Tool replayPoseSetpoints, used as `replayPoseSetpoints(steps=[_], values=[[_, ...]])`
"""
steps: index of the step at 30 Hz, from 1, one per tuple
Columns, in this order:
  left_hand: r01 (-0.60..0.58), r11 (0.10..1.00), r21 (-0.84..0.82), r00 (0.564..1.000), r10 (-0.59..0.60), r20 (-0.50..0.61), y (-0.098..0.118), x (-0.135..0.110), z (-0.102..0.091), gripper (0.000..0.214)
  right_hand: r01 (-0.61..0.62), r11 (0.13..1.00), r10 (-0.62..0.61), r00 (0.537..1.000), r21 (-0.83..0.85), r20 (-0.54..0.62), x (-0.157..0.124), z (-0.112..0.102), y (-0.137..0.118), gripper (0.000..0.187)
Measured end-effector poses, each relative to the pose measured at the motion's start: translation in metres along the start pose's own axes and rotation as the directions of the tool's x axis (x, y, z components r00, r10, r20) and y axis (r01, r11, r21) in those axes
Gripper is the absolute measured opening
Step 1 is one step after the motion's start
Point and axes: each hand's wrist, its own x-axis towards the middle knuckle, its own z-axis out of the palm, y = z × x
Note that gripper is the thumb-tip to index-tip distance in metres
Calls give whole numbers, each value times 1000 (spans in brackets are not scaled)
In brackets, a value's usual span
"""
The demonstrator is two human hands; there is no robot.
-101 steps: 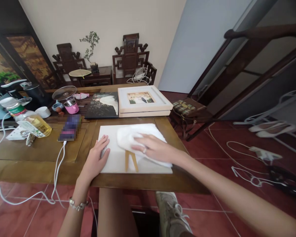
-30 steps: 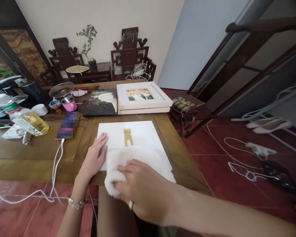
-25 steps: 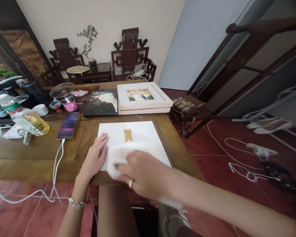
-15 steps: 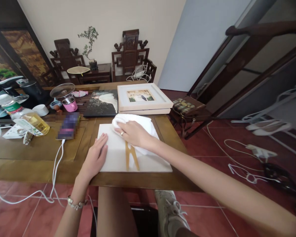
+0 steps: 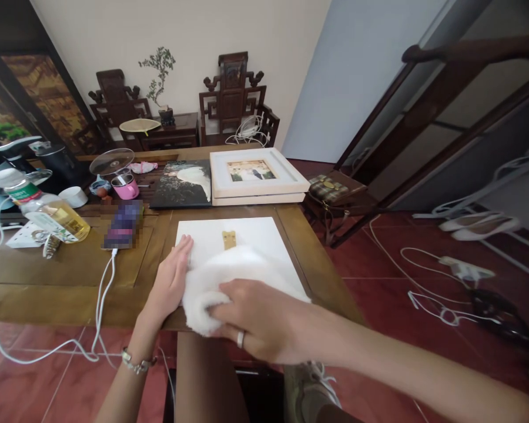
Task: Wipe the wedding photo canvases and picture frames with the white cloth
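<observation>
A white board with a stand on it, like the back of a picture frame point(image 5: 260, 232), lies flat near the table's front edge. The stand's gold-coloured top point(image 5: 229, 239) shows; its legs are hidden under a white towel point(image 5: 242, 264). My right hand point(image 5: 258, 320) is closed on the bunched towel at the board's near edge, and part of the cloth hangs over that edge. My left hand point(image 5: 173, 276) rests with fingers stretched out along the board's left edge.
Behind the board lie a dark picture panel point(image 5: 183, 183) and stacked white picture frames point(image 5: 258, 191). To the left are a phone point(image 5: 122, 225) on a white cable, a bottle of yellow liquid point(image 5: 55, 214) and a pink mug point(image 5: 126, 186). The wooden table point(image 5: 326, 276) ends at the right.
My right hand has drawn the towel from the board's far edge to its near edge. The stand's top is now uncovered and its legs are covered. My left hand has stayed at the left edge.
</observation>
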Motion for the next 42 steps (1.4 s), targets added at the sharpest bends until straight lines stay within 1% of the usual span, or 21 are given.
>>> replayPoseSetpoints(steps=[1, 4, 6, 8, 10, 11, 14, 16, 18, 21, 23, 25, 26, 28, 30, 31, 32, 34, 37, 40, 42], values=[[-9, 1000, 26, 1000, 8, 19, -1, 1, 1, 51, -60, 998, 60, 998, 6, 10, -2, -6, 5, 24], [-24, 997, 73, 999, 21, 45, -3, 2, 3, 46, -193, 981, 193, 980, 13, -39, 3, -18, 30, 30], [-30, 996, 82, 999, 26, 44, -3, 3, 3, 44, -258, 966, 258, 962, 9, -86, 14, -21, 51, 28], [-31, 996, 81, 999, 27, 38, -3, 3, 3, 43, -302, 953, 299, 943, 2, -147, 32, -23, 68, 26], [-29, 997, 78, 999, 26, 35, -3, 3, 3, 41, -308, 951, 302, 932, 2, -203, 53, -24, 80, 25], [-29, 997, 77, 999, 27, 33, -2, 3, 3, 41, -293, 956, 288, 933, 8, -215, 65, -25, 84, 26], [-27, 997, 78, 999, 25, 31, -2, 3, 2, 40, -212, 976, 216, 956, 39, -197, 94, -26, 87, 28], [-27, 997, 74, 999, 24, 32, -2, 3, 2, 40, -176, 982, 185, 964, 67, -189, 105, -26, 87, 29], [-26, 997, 68, 999, 24, 33, -2, 2, 1, 40, -176, 980, 192, 963, 98, -190, 108, -27, 88, 30], [-28, 997, 69, 999, 25, 38, -2, 1, 1, 39, -224, 963, 252, 945, 149, -208, 92, -29, 97, 31], [-30, 997, 74, 999, 27, 44, -2, 1, 1, 39, -260, 947, 299, 928, 189, -222, 70, -33, 108, 34], [-30, 997, 78, 999, 26, 47, -2, 1, 1, 39, -299, 926, 351, 907, 230, -234, 41, -37, 120, 39], [-29, 996, 79, 999, 25, 48, -3, 1, 1, 39, -325, 912, 384, 891, 248, -242, 26, -38, 126, 42], [-29, 996, 80, 999, 25, 46, -3, 1, 1, 39, -392, 866, 475, 839, 310, -264, -1, -37, 135, 43], [-33, 996, 81, 999, 30, 42, -4, 1, 2, 39, -440, 833, 537, 790, 336, -298, -23, -33, 137, 43], [-36, 996, 82, 999, 33, 39, -4, 1, 2, 39, -455, 828, 549, 775, 327, -312, -31, -29, 135, 43], [-36, 996, 83, 999, 33, 39, -4, 1, 2, 39, -467, 830, 551, 772, 305, -317, -38, -25, 130, 44], [-34, 996, 86, 999, 31, 40, -4, 1, 3, 39, -484, 835, 547, 785, 264, -290, -50, -16, 112, 47], [-29, 996, 88, 999, 26, 44, -4, 1, 3, 40, -498, 829, 549, 811, 256, -200, -70, -8, 70, 49], [-31, 996, 84, 999, 27, 46, -4, 1, 3, 40, -505, 808, 535, 845, 305, -19, -89, -9, 32, 49], [-32, 996, 84, 999, 28, 44, -4, 1, 3, 40, -513, 796, 515, 853, 321, 87, -96, -14, 23, 49]])
